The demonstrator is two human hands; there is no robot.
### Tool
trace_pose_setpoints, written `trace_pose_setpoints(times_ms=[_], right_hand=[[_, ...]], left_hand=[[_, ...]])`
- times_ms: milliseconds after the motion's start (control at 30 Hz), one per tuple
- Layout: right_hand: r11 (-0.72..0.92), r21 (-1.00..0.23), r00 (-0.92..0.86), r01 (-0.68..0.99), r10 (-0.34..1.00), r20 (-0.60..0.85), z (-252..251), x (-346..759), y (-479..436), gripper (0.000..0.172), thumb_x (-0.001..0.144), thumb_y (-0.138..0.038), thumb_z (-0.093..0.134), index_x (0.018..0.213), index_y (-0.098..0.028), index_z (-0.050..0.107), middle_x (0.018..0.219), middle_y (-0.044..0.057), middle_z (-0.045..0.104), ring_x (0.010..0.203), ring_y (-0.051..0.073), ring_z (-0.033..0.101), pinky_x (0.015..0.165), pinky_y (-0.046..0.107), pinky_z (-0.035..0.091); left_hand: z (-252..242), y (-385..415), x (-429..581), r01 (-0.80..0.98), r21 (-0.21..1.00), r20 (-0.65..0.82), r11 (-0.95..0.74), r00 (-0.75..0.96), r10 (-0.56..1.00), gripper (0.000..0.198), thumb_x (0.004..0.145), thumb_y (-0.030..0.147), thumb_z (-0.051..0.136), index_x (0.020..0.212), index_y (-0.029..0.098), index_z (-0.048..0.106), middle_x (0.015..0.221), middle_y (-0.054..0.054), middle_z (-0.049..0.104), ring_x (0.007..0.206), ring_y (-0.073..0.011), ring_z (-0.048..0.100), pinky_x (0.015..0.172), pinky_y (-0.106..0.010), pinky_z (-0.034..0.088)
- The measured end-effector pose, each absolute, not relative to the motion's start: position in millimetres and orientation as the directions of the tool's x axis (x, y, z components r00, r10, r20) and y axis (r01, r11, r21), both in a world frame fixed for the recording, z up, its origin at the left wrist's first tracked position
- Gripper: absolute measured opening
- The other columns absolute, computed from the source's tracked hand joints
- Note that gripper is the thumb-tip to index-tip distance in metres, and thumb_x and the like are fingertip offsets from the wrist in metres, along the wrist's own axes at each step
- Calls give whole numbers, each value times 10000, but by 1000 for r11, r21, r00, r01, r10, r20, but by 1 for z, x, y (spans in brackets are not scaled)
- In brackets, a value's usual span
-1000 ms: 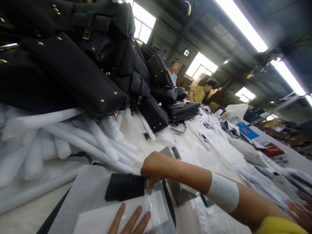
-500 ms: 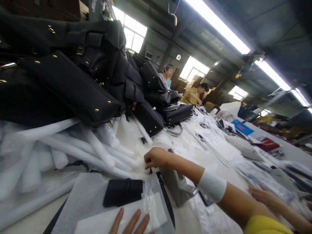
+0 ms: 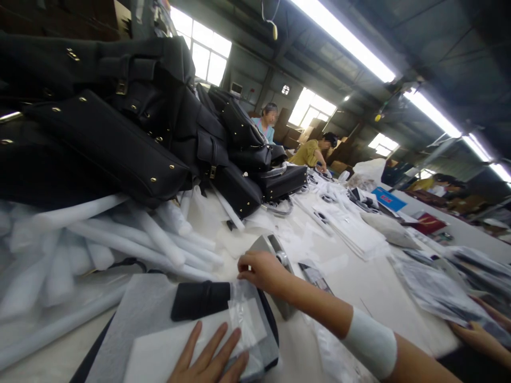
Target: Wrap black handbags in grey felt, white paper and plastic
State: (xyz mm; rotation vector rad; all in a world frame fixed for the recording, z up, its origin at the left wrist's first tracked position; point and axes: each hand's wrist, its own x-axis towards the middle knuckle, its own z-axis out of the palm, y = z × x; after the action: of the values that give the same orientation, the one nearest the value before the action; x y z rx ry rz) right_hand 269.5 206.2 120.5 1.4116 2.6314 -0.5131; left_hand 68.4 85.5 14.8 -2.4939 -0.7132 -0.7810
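Observation:
My left hand (image 3: 211,357) lies spread and flat on a white sheet (image 3: 151,354). Beneath the sheet is a grey padded panel (image 3: 123,314) with dark edging. A folded black piece (image 3: 199,300) lies on the panel, just beyond my left fingers. Shiny clear film (image 3: 240,303) crosses its right end. My right hand (image 3: 263,270) is curled above the panel's far right corner, thumb and fingers pinched together; whatever lies in the pinch is hidden. Behind and partly under that hand stands a grey tape dispenser (image 3: 284,308).
White foam rolls (image 3: 131,247) crowd the left, below a heap of black handbags (image 3: 115,143). White sheets (image 3: 351,229) lie farther right. At the right edge a co-worker's hand (image 3: 473,335) touches a plastic-wrapped packet (image 3: 435,292). Other people work farther back.
My left hand has slid farther onto the white sheet. My right hand now sits closer to the panel, and the dispenser appears shifted. The co-worker's hands have moved right in view, to a packet.

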Motion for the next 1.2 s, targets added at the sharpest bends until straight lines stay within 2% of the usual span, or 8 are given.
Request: trace_pose_setpoints(times_ms=[200,400,567,700,767,867,1067,1200], right_hand=[[686,-274,-725,674,685,-70,99,291,153,255,904,-170,594,1126,-210,714,1012,58,723,915,192,630,835,265,460],[612,-234,-614,756,786,72,84,298,149,407,848,-31,506,1178,-185,688,1070,93,715,999,241,610,919,365,467],[712,-396,-730,580,670,134,81,294,133,410,879,-116,531,1278,-149,619,1249,101,673,1157,218,604,1082,343,407],[638,-455,-636,621,750,182,95,301,111,381,964,-156,435,1309,-157,598,1332,104,626,1262,190,546,1107,335,401],[643,-407,-631,649,754,183,97,304,90,413,988,-283,472,1381,-169,532,1404,109,567,1340,209,474,1167,394,330],[695,-284,-688,661,712,142,81,307,60,738,900,-465,620,1508,-149,346,1525,131,417,1439,271,329,1207,466,254],[726,-15,-699,687,667,258,35,306,50,580,909,-48,450,1483,-81,376,1524,143,407,1428,278,349,1162,487,355],[733,13,-707,680,651,276,33,305,55,614,855,-30,495,1462,-63,406,1509,156,429,1398,300,398,1144,490,385]], left_hand=[[-7,79,79,637,-145,677,-757,622,393,373,1015,310,329,1239,408,611,1257,75,664,1355,-186,403,1217,-506,0],[-18,76,78,639,-149,627,-755,651,428,465,948,158,408,1312,409,553,1382,56,585,1275,-200,505,1204,-530,-8],[5,77,71,595,-198,538,-779,730,420,531,908,90,444,1357,364,519,1402,47,575,1276,-173,513,1214,-451,6],[13,76,67,566,-195,456,-801,775,437,606,892,83,459,1428,364,428,1457,37,523,1309,-179,496,1204,-438,132],[16,73,68,583,-191,447,-790,768,458,610,898,88,462,1449,341,400,1456,29,524,1322,-188,487,1208,-461,125],[23,69,71,592,-175,413,-787,770,487,604,888,84,474,1458,265,391,1451,4,529,1332,-197,481,1210,-481,154],[43,62,41,604,-153,337,-782,776,534,598,842,12,454,1424,147,416,1498,-110,457,1386,-205,415,1130,-425,376],[56,58,-15,630,-258,305,-733,772,557,664,862,-19,396,1484,205,340,1504,-72,452,1405,-220,379,1163,-463,323]])
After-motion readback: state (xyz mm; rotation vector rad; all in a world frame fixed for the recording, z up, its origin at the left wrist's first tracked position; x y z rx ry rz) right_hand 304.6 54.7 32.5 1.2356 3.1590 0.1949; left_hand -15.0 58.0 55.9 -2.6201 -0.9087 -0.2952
